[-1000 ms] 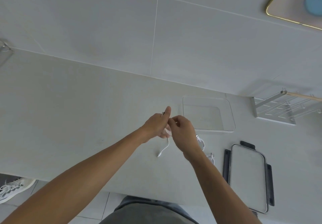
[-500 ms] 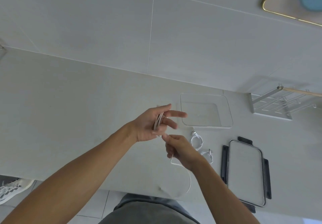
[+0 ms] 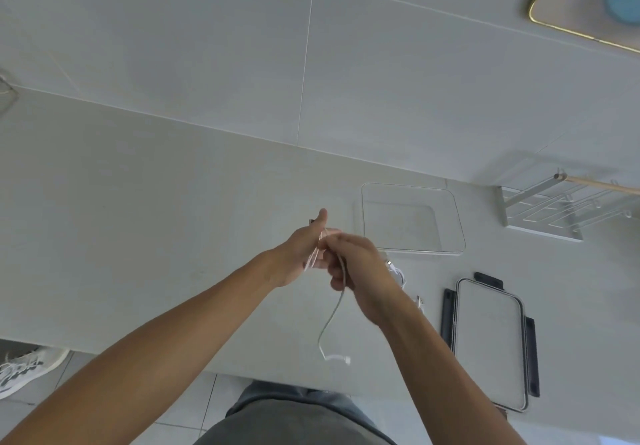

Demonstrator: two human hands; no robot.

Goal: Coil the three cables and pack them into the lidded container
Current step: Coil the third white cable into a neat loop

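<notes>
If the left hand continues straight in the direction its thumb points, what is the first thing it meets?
The left hand points up and slightly right, passing left of the clear container. It would probably meet only bare countertop, then the tiled wall, though depth is hard to judge.

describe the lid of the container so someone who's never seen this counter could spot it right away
Start at the pale counter that runs under the tiled wall and go to its right end, near the front edge. The lid lies flat there, nearer the person than the clear container and right of the right hand. It alone has dark clip flaps along its edges; the container is a bare, clear, open tray.
</notes>
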